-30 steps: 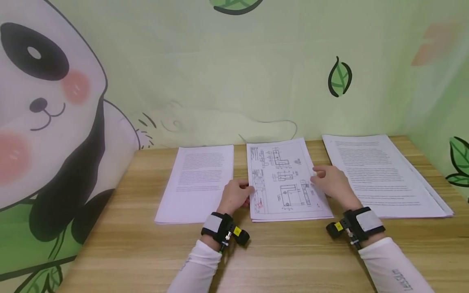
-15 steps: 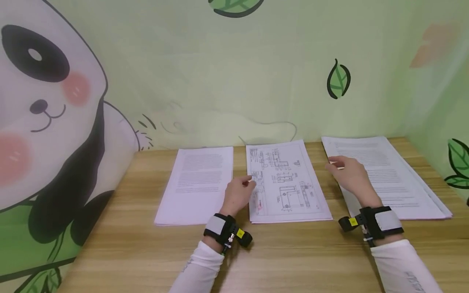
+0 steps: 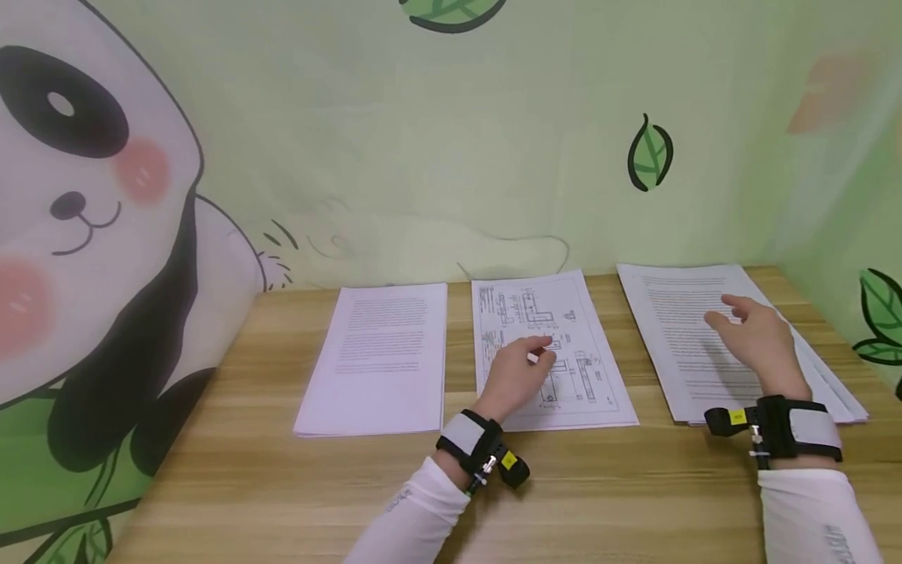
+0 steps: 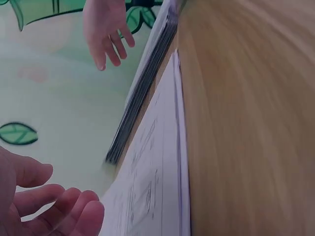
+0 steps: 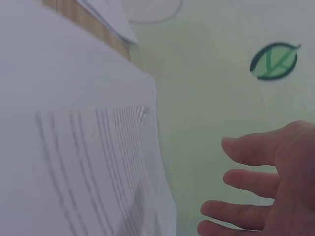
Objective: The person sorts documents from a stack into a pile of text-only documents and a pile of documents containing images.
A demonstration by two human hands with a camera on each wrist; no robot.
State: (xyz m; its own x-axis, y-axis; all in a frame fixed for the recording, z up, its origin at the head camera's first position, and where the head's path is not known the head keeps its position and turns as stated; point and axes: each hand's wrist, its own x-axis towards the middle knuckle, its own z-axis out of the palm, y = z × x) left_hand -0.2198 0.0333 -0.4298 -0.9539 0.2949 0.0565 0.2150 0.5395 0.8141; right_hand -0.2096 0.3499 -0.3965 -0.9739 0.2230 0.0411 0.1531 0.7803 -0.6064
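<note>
Drawing sheets (image 3: 597,337): white, thin black line diagrams, lying between left text stack (image 3: 373,360) and right text stack (image 3: 683,337). My left hand (image 3: 513,377) above drawings, fingers loosely bent, gripping nothing. My right hand (image 3: 759,345) above right text stack, fingers relaxed, apart, free. That stack's lower sheets jut out rightward. Wood-grain table (image 3: 282,493); behind, pale green wall (image 3: 352,117), cartoon panda (image 3: 106,188), leaf (image 3: 651,155).

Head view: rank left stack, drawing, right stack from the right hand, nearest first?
1. Right stack: under the right hand.
2. Drawing: middle, to that hand's left.
3. Left stack: leftmost of the three.
</note>
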